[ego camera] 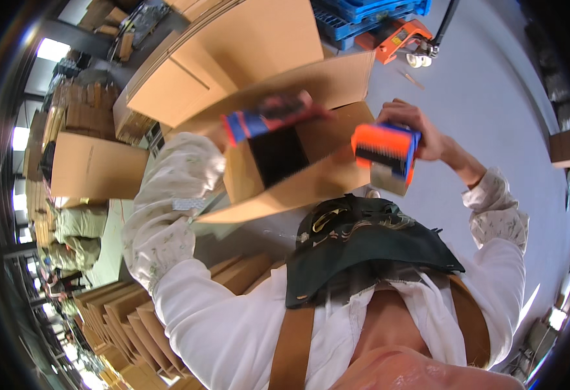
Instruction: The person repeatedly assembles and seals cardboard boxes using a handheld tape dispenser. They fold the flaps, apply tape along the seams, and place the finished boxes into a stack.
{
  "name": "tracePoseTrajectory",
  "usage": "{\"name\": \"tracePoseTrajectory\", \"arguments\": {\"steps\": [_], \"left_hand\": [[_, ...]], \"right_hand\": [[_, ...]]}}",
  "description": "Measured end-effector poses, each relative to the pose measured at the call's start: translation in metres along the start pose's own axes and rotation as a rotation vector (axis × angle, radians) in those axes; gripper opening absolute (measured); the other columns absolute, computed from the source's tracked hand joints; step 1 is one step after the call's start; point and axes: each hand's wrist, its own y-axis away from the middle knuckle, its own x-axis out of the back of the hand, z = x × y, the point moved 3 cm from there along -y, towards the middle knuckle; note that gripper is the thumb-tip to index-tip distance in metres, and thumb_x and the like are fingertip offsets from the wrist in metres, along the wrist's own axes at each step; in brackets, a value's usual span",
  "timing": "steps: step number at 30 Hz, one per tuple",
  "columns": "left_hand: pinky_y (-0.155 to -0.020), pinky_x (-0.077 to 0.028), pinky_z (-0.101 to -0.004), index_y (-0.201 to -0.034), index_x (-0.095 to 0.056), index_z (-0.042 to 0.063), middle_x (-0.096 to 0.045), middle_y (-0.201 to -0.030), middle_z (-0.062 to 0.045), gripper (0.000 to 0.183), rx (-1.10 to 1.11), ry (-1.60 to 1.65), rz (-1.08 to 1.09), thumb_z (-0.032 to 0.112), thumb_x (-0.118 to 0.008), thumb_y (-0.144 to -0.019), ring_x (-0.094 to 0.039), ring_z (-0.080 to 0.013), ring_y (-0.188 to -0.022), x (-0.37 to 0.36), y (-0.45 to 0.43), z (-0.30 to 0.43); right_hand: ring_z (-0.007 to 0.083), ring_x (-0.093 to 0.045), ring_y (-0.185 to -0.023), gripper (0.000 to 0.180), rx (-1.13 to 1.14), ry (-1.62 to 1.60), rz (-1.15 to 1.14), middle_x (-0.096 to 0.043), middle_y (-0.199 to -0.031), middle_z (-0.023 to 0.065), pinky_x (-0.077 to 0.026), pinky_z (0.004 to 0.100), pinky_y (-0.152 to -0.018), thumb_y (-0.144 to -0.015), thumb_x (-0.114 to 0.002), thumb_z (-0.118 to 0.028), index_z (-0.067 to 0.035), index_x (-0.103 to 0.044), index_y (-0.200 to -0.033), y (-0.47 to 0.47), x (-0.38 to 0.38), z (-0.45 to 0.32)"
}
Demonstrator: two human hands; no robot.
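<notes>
My right hand [407, 126], bare, grips an orange and blue tape gun [385, 151] with a toothed edge at its front. It is at the right side of an open cardboard box [285, 192]. My left hand [285, 109], in a red and blue glove, is blurred and reaches across the box near its far flap [338, 80]; whether its fingers hold anything is unclear. The box's long flaps stand spread apart. A black area [280, 156] shows between them, but what it is I cannot tell.
A big cardboard carton [265, 44] stands just beyond the box. Behind it are blue plastic pallets [343, 27] and an orange pallet jack [394, 39] on the grey floor [480, 112]. Flattened cartons [129, 326] stand in rows at lower left, and stacked cardboard [87, 117] lines the left.
</notes>
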Motion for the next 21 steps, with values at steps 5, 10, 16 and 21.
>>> {"name": "tracePoseTrajectory", "arguments": {"steps": [5,10,16,21], "left_hand": [[-0.116,-0.035,-0.0431,-0.14,-0.054,0.004,-0.051,-0.147,-0.008,0.039,0.18,0.268,0.107,0.022,-0.049,-0.105,-0.043,-0.0256,-0.141,-0.006,0.078,0.003],[-0.118,-0.029,-0.0449,-0.141,-0.052,0.003,-0.049,-0.15,-0.01,0.045,0.462,0.918,0.108,0.027,-0.051,-0.104,-0.04,-0.0282,-0.143,0.001,0.07,-0.003],[-0.122,-0.016,-0.0525,-0.148,-0.039,-0.002,-0.034,-0.158,-0.02,0.069,0.299,0.648,0.051,0.038,-0.06,-0.096,-0.029,-0.039,-0.147,0.006,0.039,0.087],[-0.122,-0.012,-0.058,-0.153,-0.028,0.0,-0.021,-0.163,-0.021,0.079,0.443,0.001,-0.434,0.032,-0.057,-0.087,-0.016,-0.0397,-0.152,-0.051,0.05,0.148]], "right_hand": [[0.0377,-0.062,-0.1,0.047,-0.004,-0.138,-0.156,-0.066,-0.106,0.0208,-0.046,0.0428,-0.093,-0.069,-0.066,-0.009,0.005,-0.062,-0.115,-0.016,-0.012,0.006],[0.0338,-0.063,-0.104,0.049,-0.291,-0.012,-0.015,-0.067,-0.112,0.019,-0.048,0.0378,-0.093,-0.075,-0.062,-0.008,0.003,-0.061,-0.123,-0.002,-0.034,0.057],[0.0316,-0.053,-0.125,0.059,-0.601,-0.262,0.314,-0.059,-0.128,0.0199,-0.045,0.0393,-0.102,-0.079,-0.068,-0.012,0.0,-0.052,-0.134,-0.002,-0.096,0.109],[0.0265,-0.055,-0.126,0.05,-0.067,0.145,0.208,-0.058,-0.133,0.0157,-0.047,0.0402,-0.101,-0.084,-0.067,-0.01,-0.001,-0.052,-0.131,-0.025,-0.041,0.03]]}}
